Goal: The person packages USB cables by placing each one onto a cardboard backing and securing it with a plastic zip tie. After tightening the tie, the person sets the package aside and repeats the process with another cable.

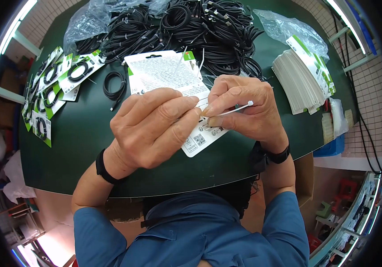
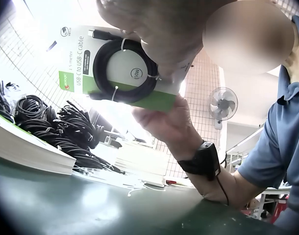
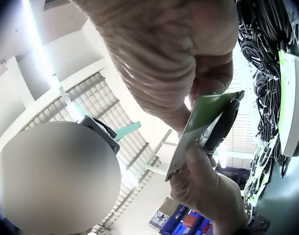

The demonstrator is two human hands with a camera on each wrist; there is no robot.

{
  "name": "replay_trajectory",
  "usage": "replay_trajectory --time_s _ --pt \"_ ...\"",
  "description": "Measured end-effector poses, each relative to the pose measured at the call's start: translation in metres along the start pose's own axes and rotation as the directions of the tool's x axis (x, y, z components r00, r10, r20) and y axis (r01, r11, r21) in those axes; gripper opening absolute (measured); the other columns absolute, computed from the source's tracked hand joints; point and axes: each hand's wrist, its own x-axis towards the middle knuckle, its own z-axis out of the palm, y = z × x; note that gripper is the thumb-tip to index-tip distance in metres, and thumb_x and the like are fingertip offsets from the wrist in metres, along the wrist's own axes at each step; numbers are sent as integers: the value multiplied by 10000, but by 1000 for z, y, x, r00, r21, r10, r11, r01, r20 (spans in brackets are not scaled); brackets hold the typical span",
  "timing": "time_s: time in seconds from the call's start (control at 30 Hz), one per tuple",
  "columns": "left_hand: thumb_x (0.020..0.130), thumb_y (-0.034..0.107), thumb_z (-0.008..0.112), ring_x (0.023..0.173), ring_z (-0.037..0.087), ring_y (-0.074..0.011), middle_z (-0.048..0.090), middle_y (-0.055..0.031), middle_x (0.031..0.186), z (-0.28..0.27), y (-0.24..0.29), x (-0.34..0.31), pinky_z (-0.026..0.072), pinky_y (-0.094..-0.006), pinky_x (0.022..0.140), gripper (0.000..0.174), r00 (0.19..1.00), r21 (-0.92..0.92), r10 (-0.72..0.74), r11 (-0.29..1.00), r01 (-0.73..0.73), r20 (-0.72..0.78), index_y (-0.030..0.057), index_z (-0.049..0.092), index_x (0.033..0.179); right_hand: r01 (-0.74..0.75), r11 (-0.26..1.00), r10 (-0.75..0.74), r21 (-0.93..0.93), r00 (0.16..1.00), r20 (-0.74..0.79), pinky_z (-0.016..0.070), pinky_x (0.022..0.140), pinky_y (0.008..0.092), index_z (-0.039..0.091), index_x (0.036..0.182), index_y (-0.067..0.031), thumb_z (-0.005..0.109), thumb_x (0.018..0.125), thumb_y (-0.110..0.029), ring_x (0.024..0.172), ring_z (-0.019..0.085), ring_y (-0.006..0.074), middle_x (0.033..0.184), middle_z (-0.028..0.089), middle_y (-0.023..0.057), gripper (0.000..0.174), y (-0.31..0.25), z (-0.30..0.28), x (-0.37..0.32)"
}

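Observation:
My left hand (image 1: 155, 127) grips a printed card (image 1: 195, 144), whose back with a QR code faces me. On its front, in the left wrist view, a coiled black USB-C cable (image 2: 101, 68) is bound by white ties. My right hand (image 1: 246, 104) pinches a white cable tie (image 1: 240, 108) between thumb and index finger, its small head sticking out to the right. The fingertips of both hands meet at the card's edge. In the right wrist view the card (image 3: 208, 110) stands edge-on between the hands, its cable partly hidden.
Black cables (image 1: 182, 33) are heaped at the back, beside plastic bags (image 1: 293, 31). A single coiled cable (image 1: 114, 85) lies left of centre. Finished-looking cable cards (image 1: 77, 73) are piled left; a stack of cards (image 1: 300, 84) stands right. Another card stack (image 2: 32, 147) lies near the hands.

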Motion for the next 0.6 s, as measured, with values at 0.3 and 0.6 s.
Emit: replay_trajectory --time_s 0.3,0.6 --pt "801 109 755 976 763 -267 771 -94 929 -7 6 12 575 -354 767 210 992 -89 125 988 -124 10 48 735 1001 -40 975 18 218 995 99 455 614 251 810 887 -60 895 728 -30 736 625 119 825 702 66 182 -7 -5 -2" --pt "955 74 725 878 756 -202 767 -133 916 1 25 6 597 -310 796 136 928 -540 -368 769 341 61 -23 722 1051 -117 855 136 505 991 -1 455 625 239 770 990 7 813 861 -92 760 607 100 895 697 64 168 7 8 -4"
